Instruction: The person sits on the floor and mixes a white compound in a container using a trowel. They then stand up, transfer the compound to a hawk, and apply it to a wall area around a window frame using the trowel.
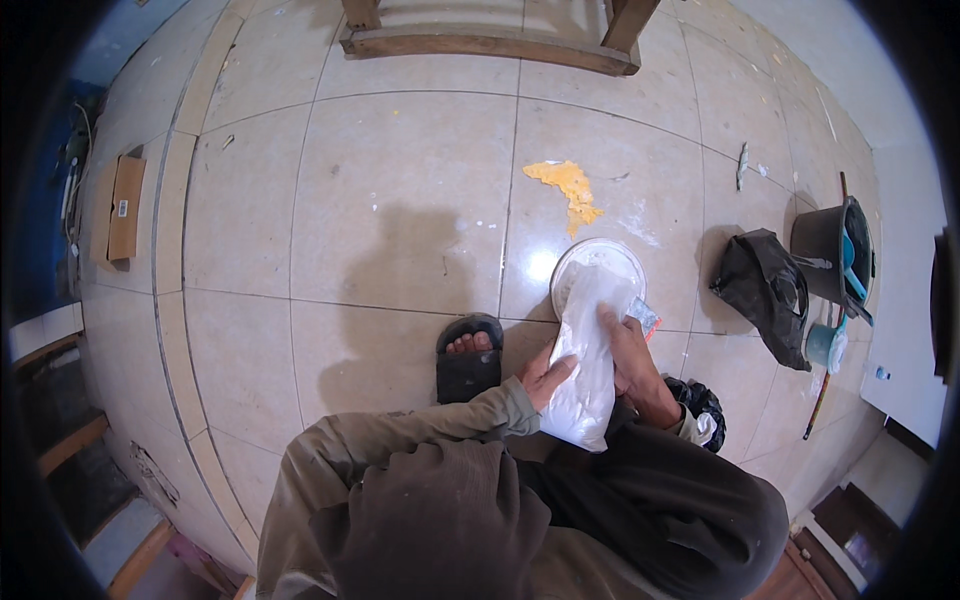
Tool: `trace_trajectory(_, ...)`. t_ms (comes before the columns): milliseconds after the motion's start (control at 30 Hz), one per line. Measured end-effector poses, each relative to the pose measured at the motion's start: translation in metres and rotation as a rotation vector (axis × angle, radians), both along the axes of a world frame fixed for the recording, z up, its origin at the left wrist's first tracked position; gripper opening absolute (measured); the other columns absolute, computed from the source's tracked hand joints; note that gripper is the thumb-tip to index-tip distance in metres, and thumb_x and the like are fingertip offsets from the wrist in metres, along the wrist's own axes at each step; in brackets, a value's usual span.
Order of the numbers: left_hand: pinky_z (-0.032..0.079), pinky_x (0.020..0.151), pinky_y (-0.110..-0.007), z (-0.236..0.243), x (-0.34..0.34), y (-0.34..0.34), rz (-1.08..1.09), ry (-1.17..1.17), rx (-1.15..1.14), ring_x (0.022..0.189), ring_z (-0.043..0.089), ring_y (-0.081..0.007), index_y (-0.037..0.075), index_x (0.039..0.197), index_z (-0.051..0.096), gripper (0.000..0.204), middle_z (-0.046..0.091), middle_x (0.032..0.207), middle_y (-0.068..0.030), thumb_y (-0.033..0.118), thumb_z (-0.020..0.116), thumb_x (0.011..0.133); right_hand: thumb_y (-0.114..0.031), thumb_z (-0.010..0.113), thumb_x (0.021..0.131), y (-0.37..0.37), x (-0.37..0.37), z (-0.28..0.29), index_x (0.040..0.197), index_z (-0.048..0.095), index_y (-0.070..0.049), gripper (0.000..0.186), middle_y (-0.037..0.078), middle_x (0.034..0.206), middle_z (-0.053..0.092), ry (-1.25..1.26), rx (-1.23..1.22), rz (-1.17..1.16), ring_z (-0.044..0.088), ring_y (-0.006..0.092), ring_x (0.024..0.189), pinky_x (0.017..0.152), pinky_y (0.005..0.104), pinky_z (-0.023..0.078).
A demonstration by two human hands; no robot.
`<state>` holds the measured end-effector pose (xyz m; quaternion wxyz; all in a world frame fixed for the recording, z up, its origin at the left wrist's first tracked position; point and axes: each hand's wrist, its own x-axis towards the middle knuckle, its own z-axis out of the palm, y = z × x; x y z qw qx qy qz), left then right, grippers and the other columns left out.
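A clear plastic bag of white powder (pixel 582 390) is held tilted between my two hands, its upper end lying over a round white tub (pixel 632 262) on the floor. My left hand (pixel 545 379) grips the bag's left side, thumb on top. On the other side my right hand (pixel 625 345) pinches the bag higher up, nearer the tub. The tub's contents are mostly hidden under the plastic. Just right of my right hand, a small blue and red packet (pixel 647 318) shows in part.
An irregular orange-yellow patch (pixel 572 190) lies beyond the tub. To the right are a black plastic bag (pixel 762 290), a dark bucket (pixel 822 245) and a teal dipper (pixel 822 346). A wooden frame (pixel 490 45) stands at the far edge, a cardboard box (pixel 122 210) at left.
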<state>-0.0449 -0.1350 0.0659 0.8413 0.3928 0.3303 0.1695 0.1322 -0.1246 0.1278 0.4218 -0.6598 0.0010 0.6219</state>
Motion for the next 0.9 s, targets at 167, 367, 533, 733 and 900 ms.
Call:
trace_trajectory(167, 0.037, 0.103, -0.030, 0.011, 0.003, 0.007, -0.007, -0.057, 0.090, 0.118, 0.048, -0.0140, -0.002, 0.143, 0.034, 0.050, 0.051, 0.132, -0.0092, 0.022, 0.047, 0.101, -0.022, 0.053, 0.098, -0.007, 0.001, -0.004, 0.118, 0.051, 0.011, 0.039, 0.016, 0.102, 0.064, -0.031, 0.068, -0.003, 0.066, 0.0223, 0.085, 0.073, 0.0361, 0.056)
trace_trajectory(367, 0.028, 0.111, -0.031, 0.014, 0.008, 0.012, 0.004, -0.030, 0.184, 0.132, 0.036, -0.0179, -0.003, 0.148, 0.022, 0.059, 0.039, 0.145, -0.0148, 0.018, 0.048, 0.099, -0.020, 0.051, 0.099, -0.006, 0.004, -0.001, 0.118, 0.052, 0.009, 0.034, 0.016, 0.102, 0.064, -0.020, 0.060, -0.055, 0.066, 0.0226, 0.086, 0.074, 0.0360, 0.056)
trace_trajectory(533, 0.021, 0.114, -0.032, 0.022, 0.015, 0.024, -0.048, -0.067, 0.195, 0.139, 0.027, -0.0202, -0.004, 0.149, 0.017, 0.062, 0.029, 0.152, -0.0176, 0.017, 0.047, 0.099, -0.019, 0.049, 0.100, -0.014, 0.011, -0.003, 0.119, 0.052, 0.006, 0.032, 0.016, 0.105, 0.064, -0.073, 0.134, -0.063, 0.066, 0.0224, 0.088, 0.078, 0.0359, 0.055)
trace_trajectory(733, 0.021, 0.114, -0.031, 0.020, 0.032, 0.033, -0.106, -0.112, 0.217, 0.139, 0.029, -0.0224, -0.002, 0.150, 0.017, 0.064, 0.030, 0.151, -0.0206, 0.017, 0.048, 0.098, -0.018, 0.053, 0.098, -0.013, 0.025, -0.001, 0.121, 0.050, 0.006, 0.033, 0.016, 0.110, 0.062, 0.024, 0.138, -0.169, 0.065, 0.0228, 0.090, 0.078, 0.0364, 0.055)
trace_trajectory(900, 0.024, 0.113, -0.030, 0.019, 0.044, 0.038, -0.171, -0.116, 0.205, 0.138, 0.032, -0.0253, -0.003, 0.149, 0.020, 0.065, 0.035, 0.148, -0.0250, 0.020, 0.050, 0.097, -0.014, 0.063, 0.092, -0.017, 0.032, 0.003, 0.122, 0.051, 0.007, 0.038, 0.016, 0.108, 0.063, 0.020, 0.108, -0.157, 0.066, 0.0244, 0.089, 0.076, 0.0372, 0.056)
